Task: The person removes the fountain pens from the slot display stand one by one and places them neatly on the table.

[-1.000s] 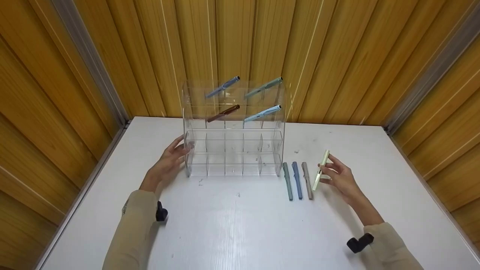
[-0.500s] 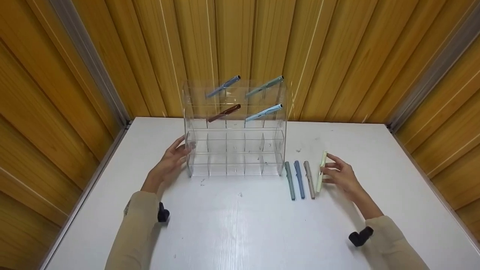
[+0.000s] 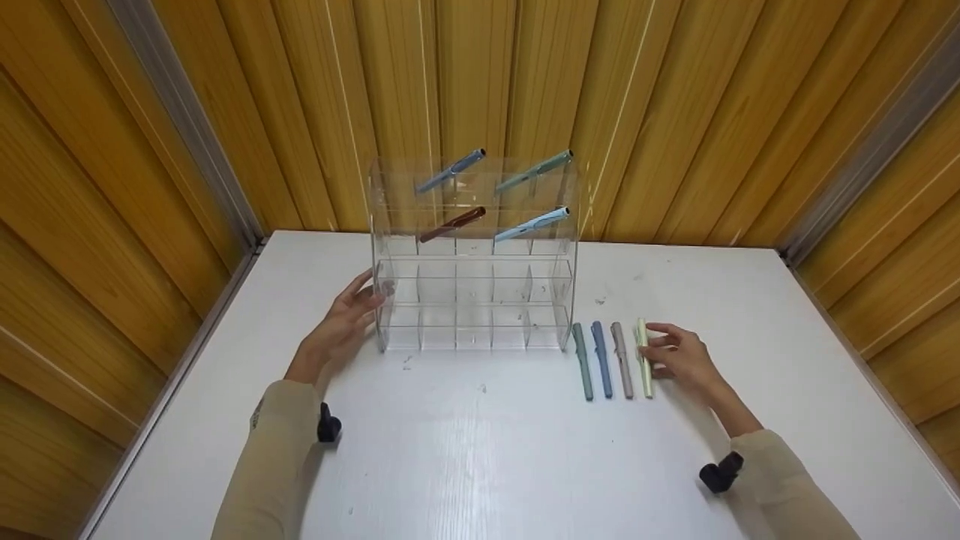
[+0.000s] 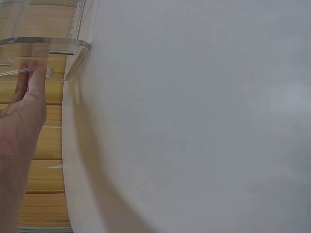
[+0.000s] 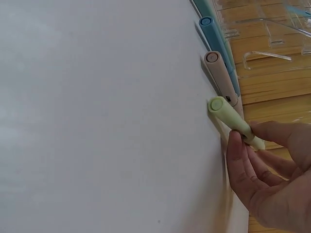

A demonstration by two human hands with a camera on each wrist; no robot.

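My right hand (image 3: 681, 358) pinches a pale green pen (image 3: 643, 360) between thumb and fingers; the pen lies at or just above the tabletop. To its left a taupe pen (image 3: 622, 360), a blue pen (image 3: 602, 360) and a green pen (image 3: 583, 361) lie side by side. A clear acrylic pen rack (image 3: 474, 328) stands upright at the middle. Against its left side panel rests my left hand (image 3: 341, 322), fingers extended, fingertips seen through the plastic. In the rack's upper tiers slant a dark blue pen (image 3: 451, 172), a grey-green pen (image 3: 534, 172), a maroon pen (image 3: 452, 224) and a light blue pen (image 3: 532, 224).
The white table (image 3: 465, 450) is bounded by yellow wood-grain walls (image 3: 480, 82) at the back and sides. Lower tiers of the rack have clear dividers. Black wrist cameras (image 3: 721, 472) sit at both sleeves.
My right hand has lowered the pale green pen and turned it from a slant into line with the taupe pen. The left hand stays at the rack's side. The head view has shifted slightly.
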